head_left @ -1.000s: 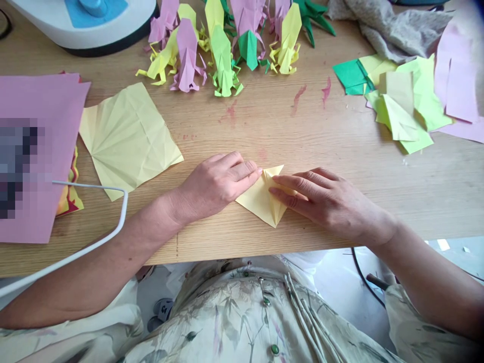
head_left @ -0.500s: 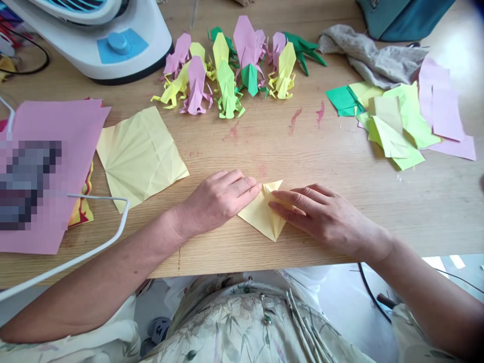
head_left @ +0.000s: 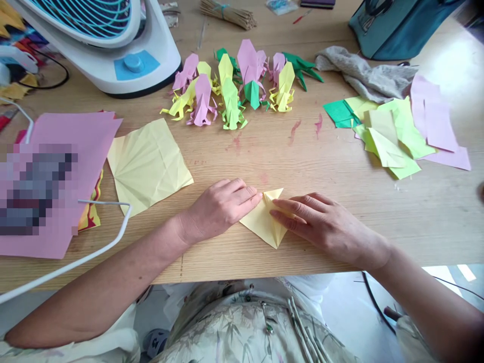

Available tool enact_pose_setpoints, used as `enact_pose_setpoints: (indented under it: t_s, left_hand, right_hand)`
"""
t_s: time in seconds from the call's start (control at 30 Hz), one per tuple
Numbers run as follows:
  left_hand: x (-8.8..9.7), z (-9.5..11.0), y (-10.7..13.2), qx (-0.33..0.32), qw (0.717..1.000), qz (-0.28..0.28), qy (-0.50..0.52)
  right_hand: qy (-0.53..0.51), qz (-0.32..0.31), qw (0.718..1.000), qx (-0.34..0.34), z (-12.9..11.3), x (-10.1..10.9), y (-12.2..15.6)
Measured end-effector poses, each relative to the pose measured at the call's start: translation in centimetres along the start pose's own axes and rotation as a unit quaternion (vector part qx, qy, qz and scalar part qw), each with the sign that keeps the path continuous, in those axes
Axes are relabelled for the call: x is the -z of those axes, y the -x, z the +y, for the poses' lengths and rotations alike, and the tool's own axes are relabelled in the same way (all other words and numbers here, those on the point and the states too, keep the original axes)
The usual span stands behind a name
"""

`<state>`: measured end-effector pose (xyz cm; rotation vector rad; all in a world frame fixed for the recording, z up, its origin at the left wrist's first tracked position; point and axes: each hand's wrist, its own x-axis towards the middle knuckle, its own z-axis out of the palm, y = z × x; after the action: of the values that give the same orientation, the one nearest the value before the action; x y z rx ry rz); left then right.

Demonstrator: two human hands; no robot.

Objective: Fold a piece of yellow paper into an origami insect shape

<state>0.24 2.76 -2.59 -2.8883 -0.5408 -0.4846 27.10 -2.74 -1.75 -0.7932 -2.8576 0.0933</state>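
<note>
A small folded piece of yellow origami paper (head_left: pixel 260 224) lies near the table's front edge, with a point toward me and creases meeting near that tip. My left hand (head_left: pixel 227 204) has its fingers together, pressing on the upper left edge of the paper. From the other side my right hand (head_left: pixel 321 222) grips the right part, thumb and forefinger on a raised fold at its middle. That hand covers the paper's right corner. To the left is a larger creased yellow sheet (head_left: pixel 151 166), unfolded.
Folded paper figures (head_left: pixel 230 96) in pink, yellow and green stand at the back. Paper scraps (head_left: pixel 389 136) and a grey cloth (head_left: pixel 366 70) lie right, by a teal bag (head_left: pixel 393 30). A white fan (head_left: pixel 151 55), pink sheets (head_left: pixel 86 131) and a white bent rod (head_left: pixel 102 249) are left.
The camera view has tilted up slightly, so more of the table's far side shows. Both hands keep nearly the same place on the folded paper.
</note>
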Motion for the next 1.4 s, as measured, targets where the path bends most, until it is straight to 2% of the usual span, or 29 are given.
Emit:
enact_pose_setpoints:
  t_s: [0.73, 1.07, 1.4]
  left_hand:
    - [-0.34, -0.02, -0.16, 0.006, 1.000, -0.020, 0.004]
    - [-0.42, -0.02, -0.11, 0.023, 0.997, -0.035, 0.060]
    - [-0.56, -0.15, -0.17, 0.005, 0.999, -0.027, 0.045]
  right_hand:
    - [-0.047, 0.028, 0.998, -0.019, 0.15, -0.42, 0.22]
    - [-0.030, 0.025, 0.999, -0.014, 0.11, -0.36, 0.13]
    - [-0.030, -0.007, 0.999, -0.012, 0.08, -0.10, 0.22]
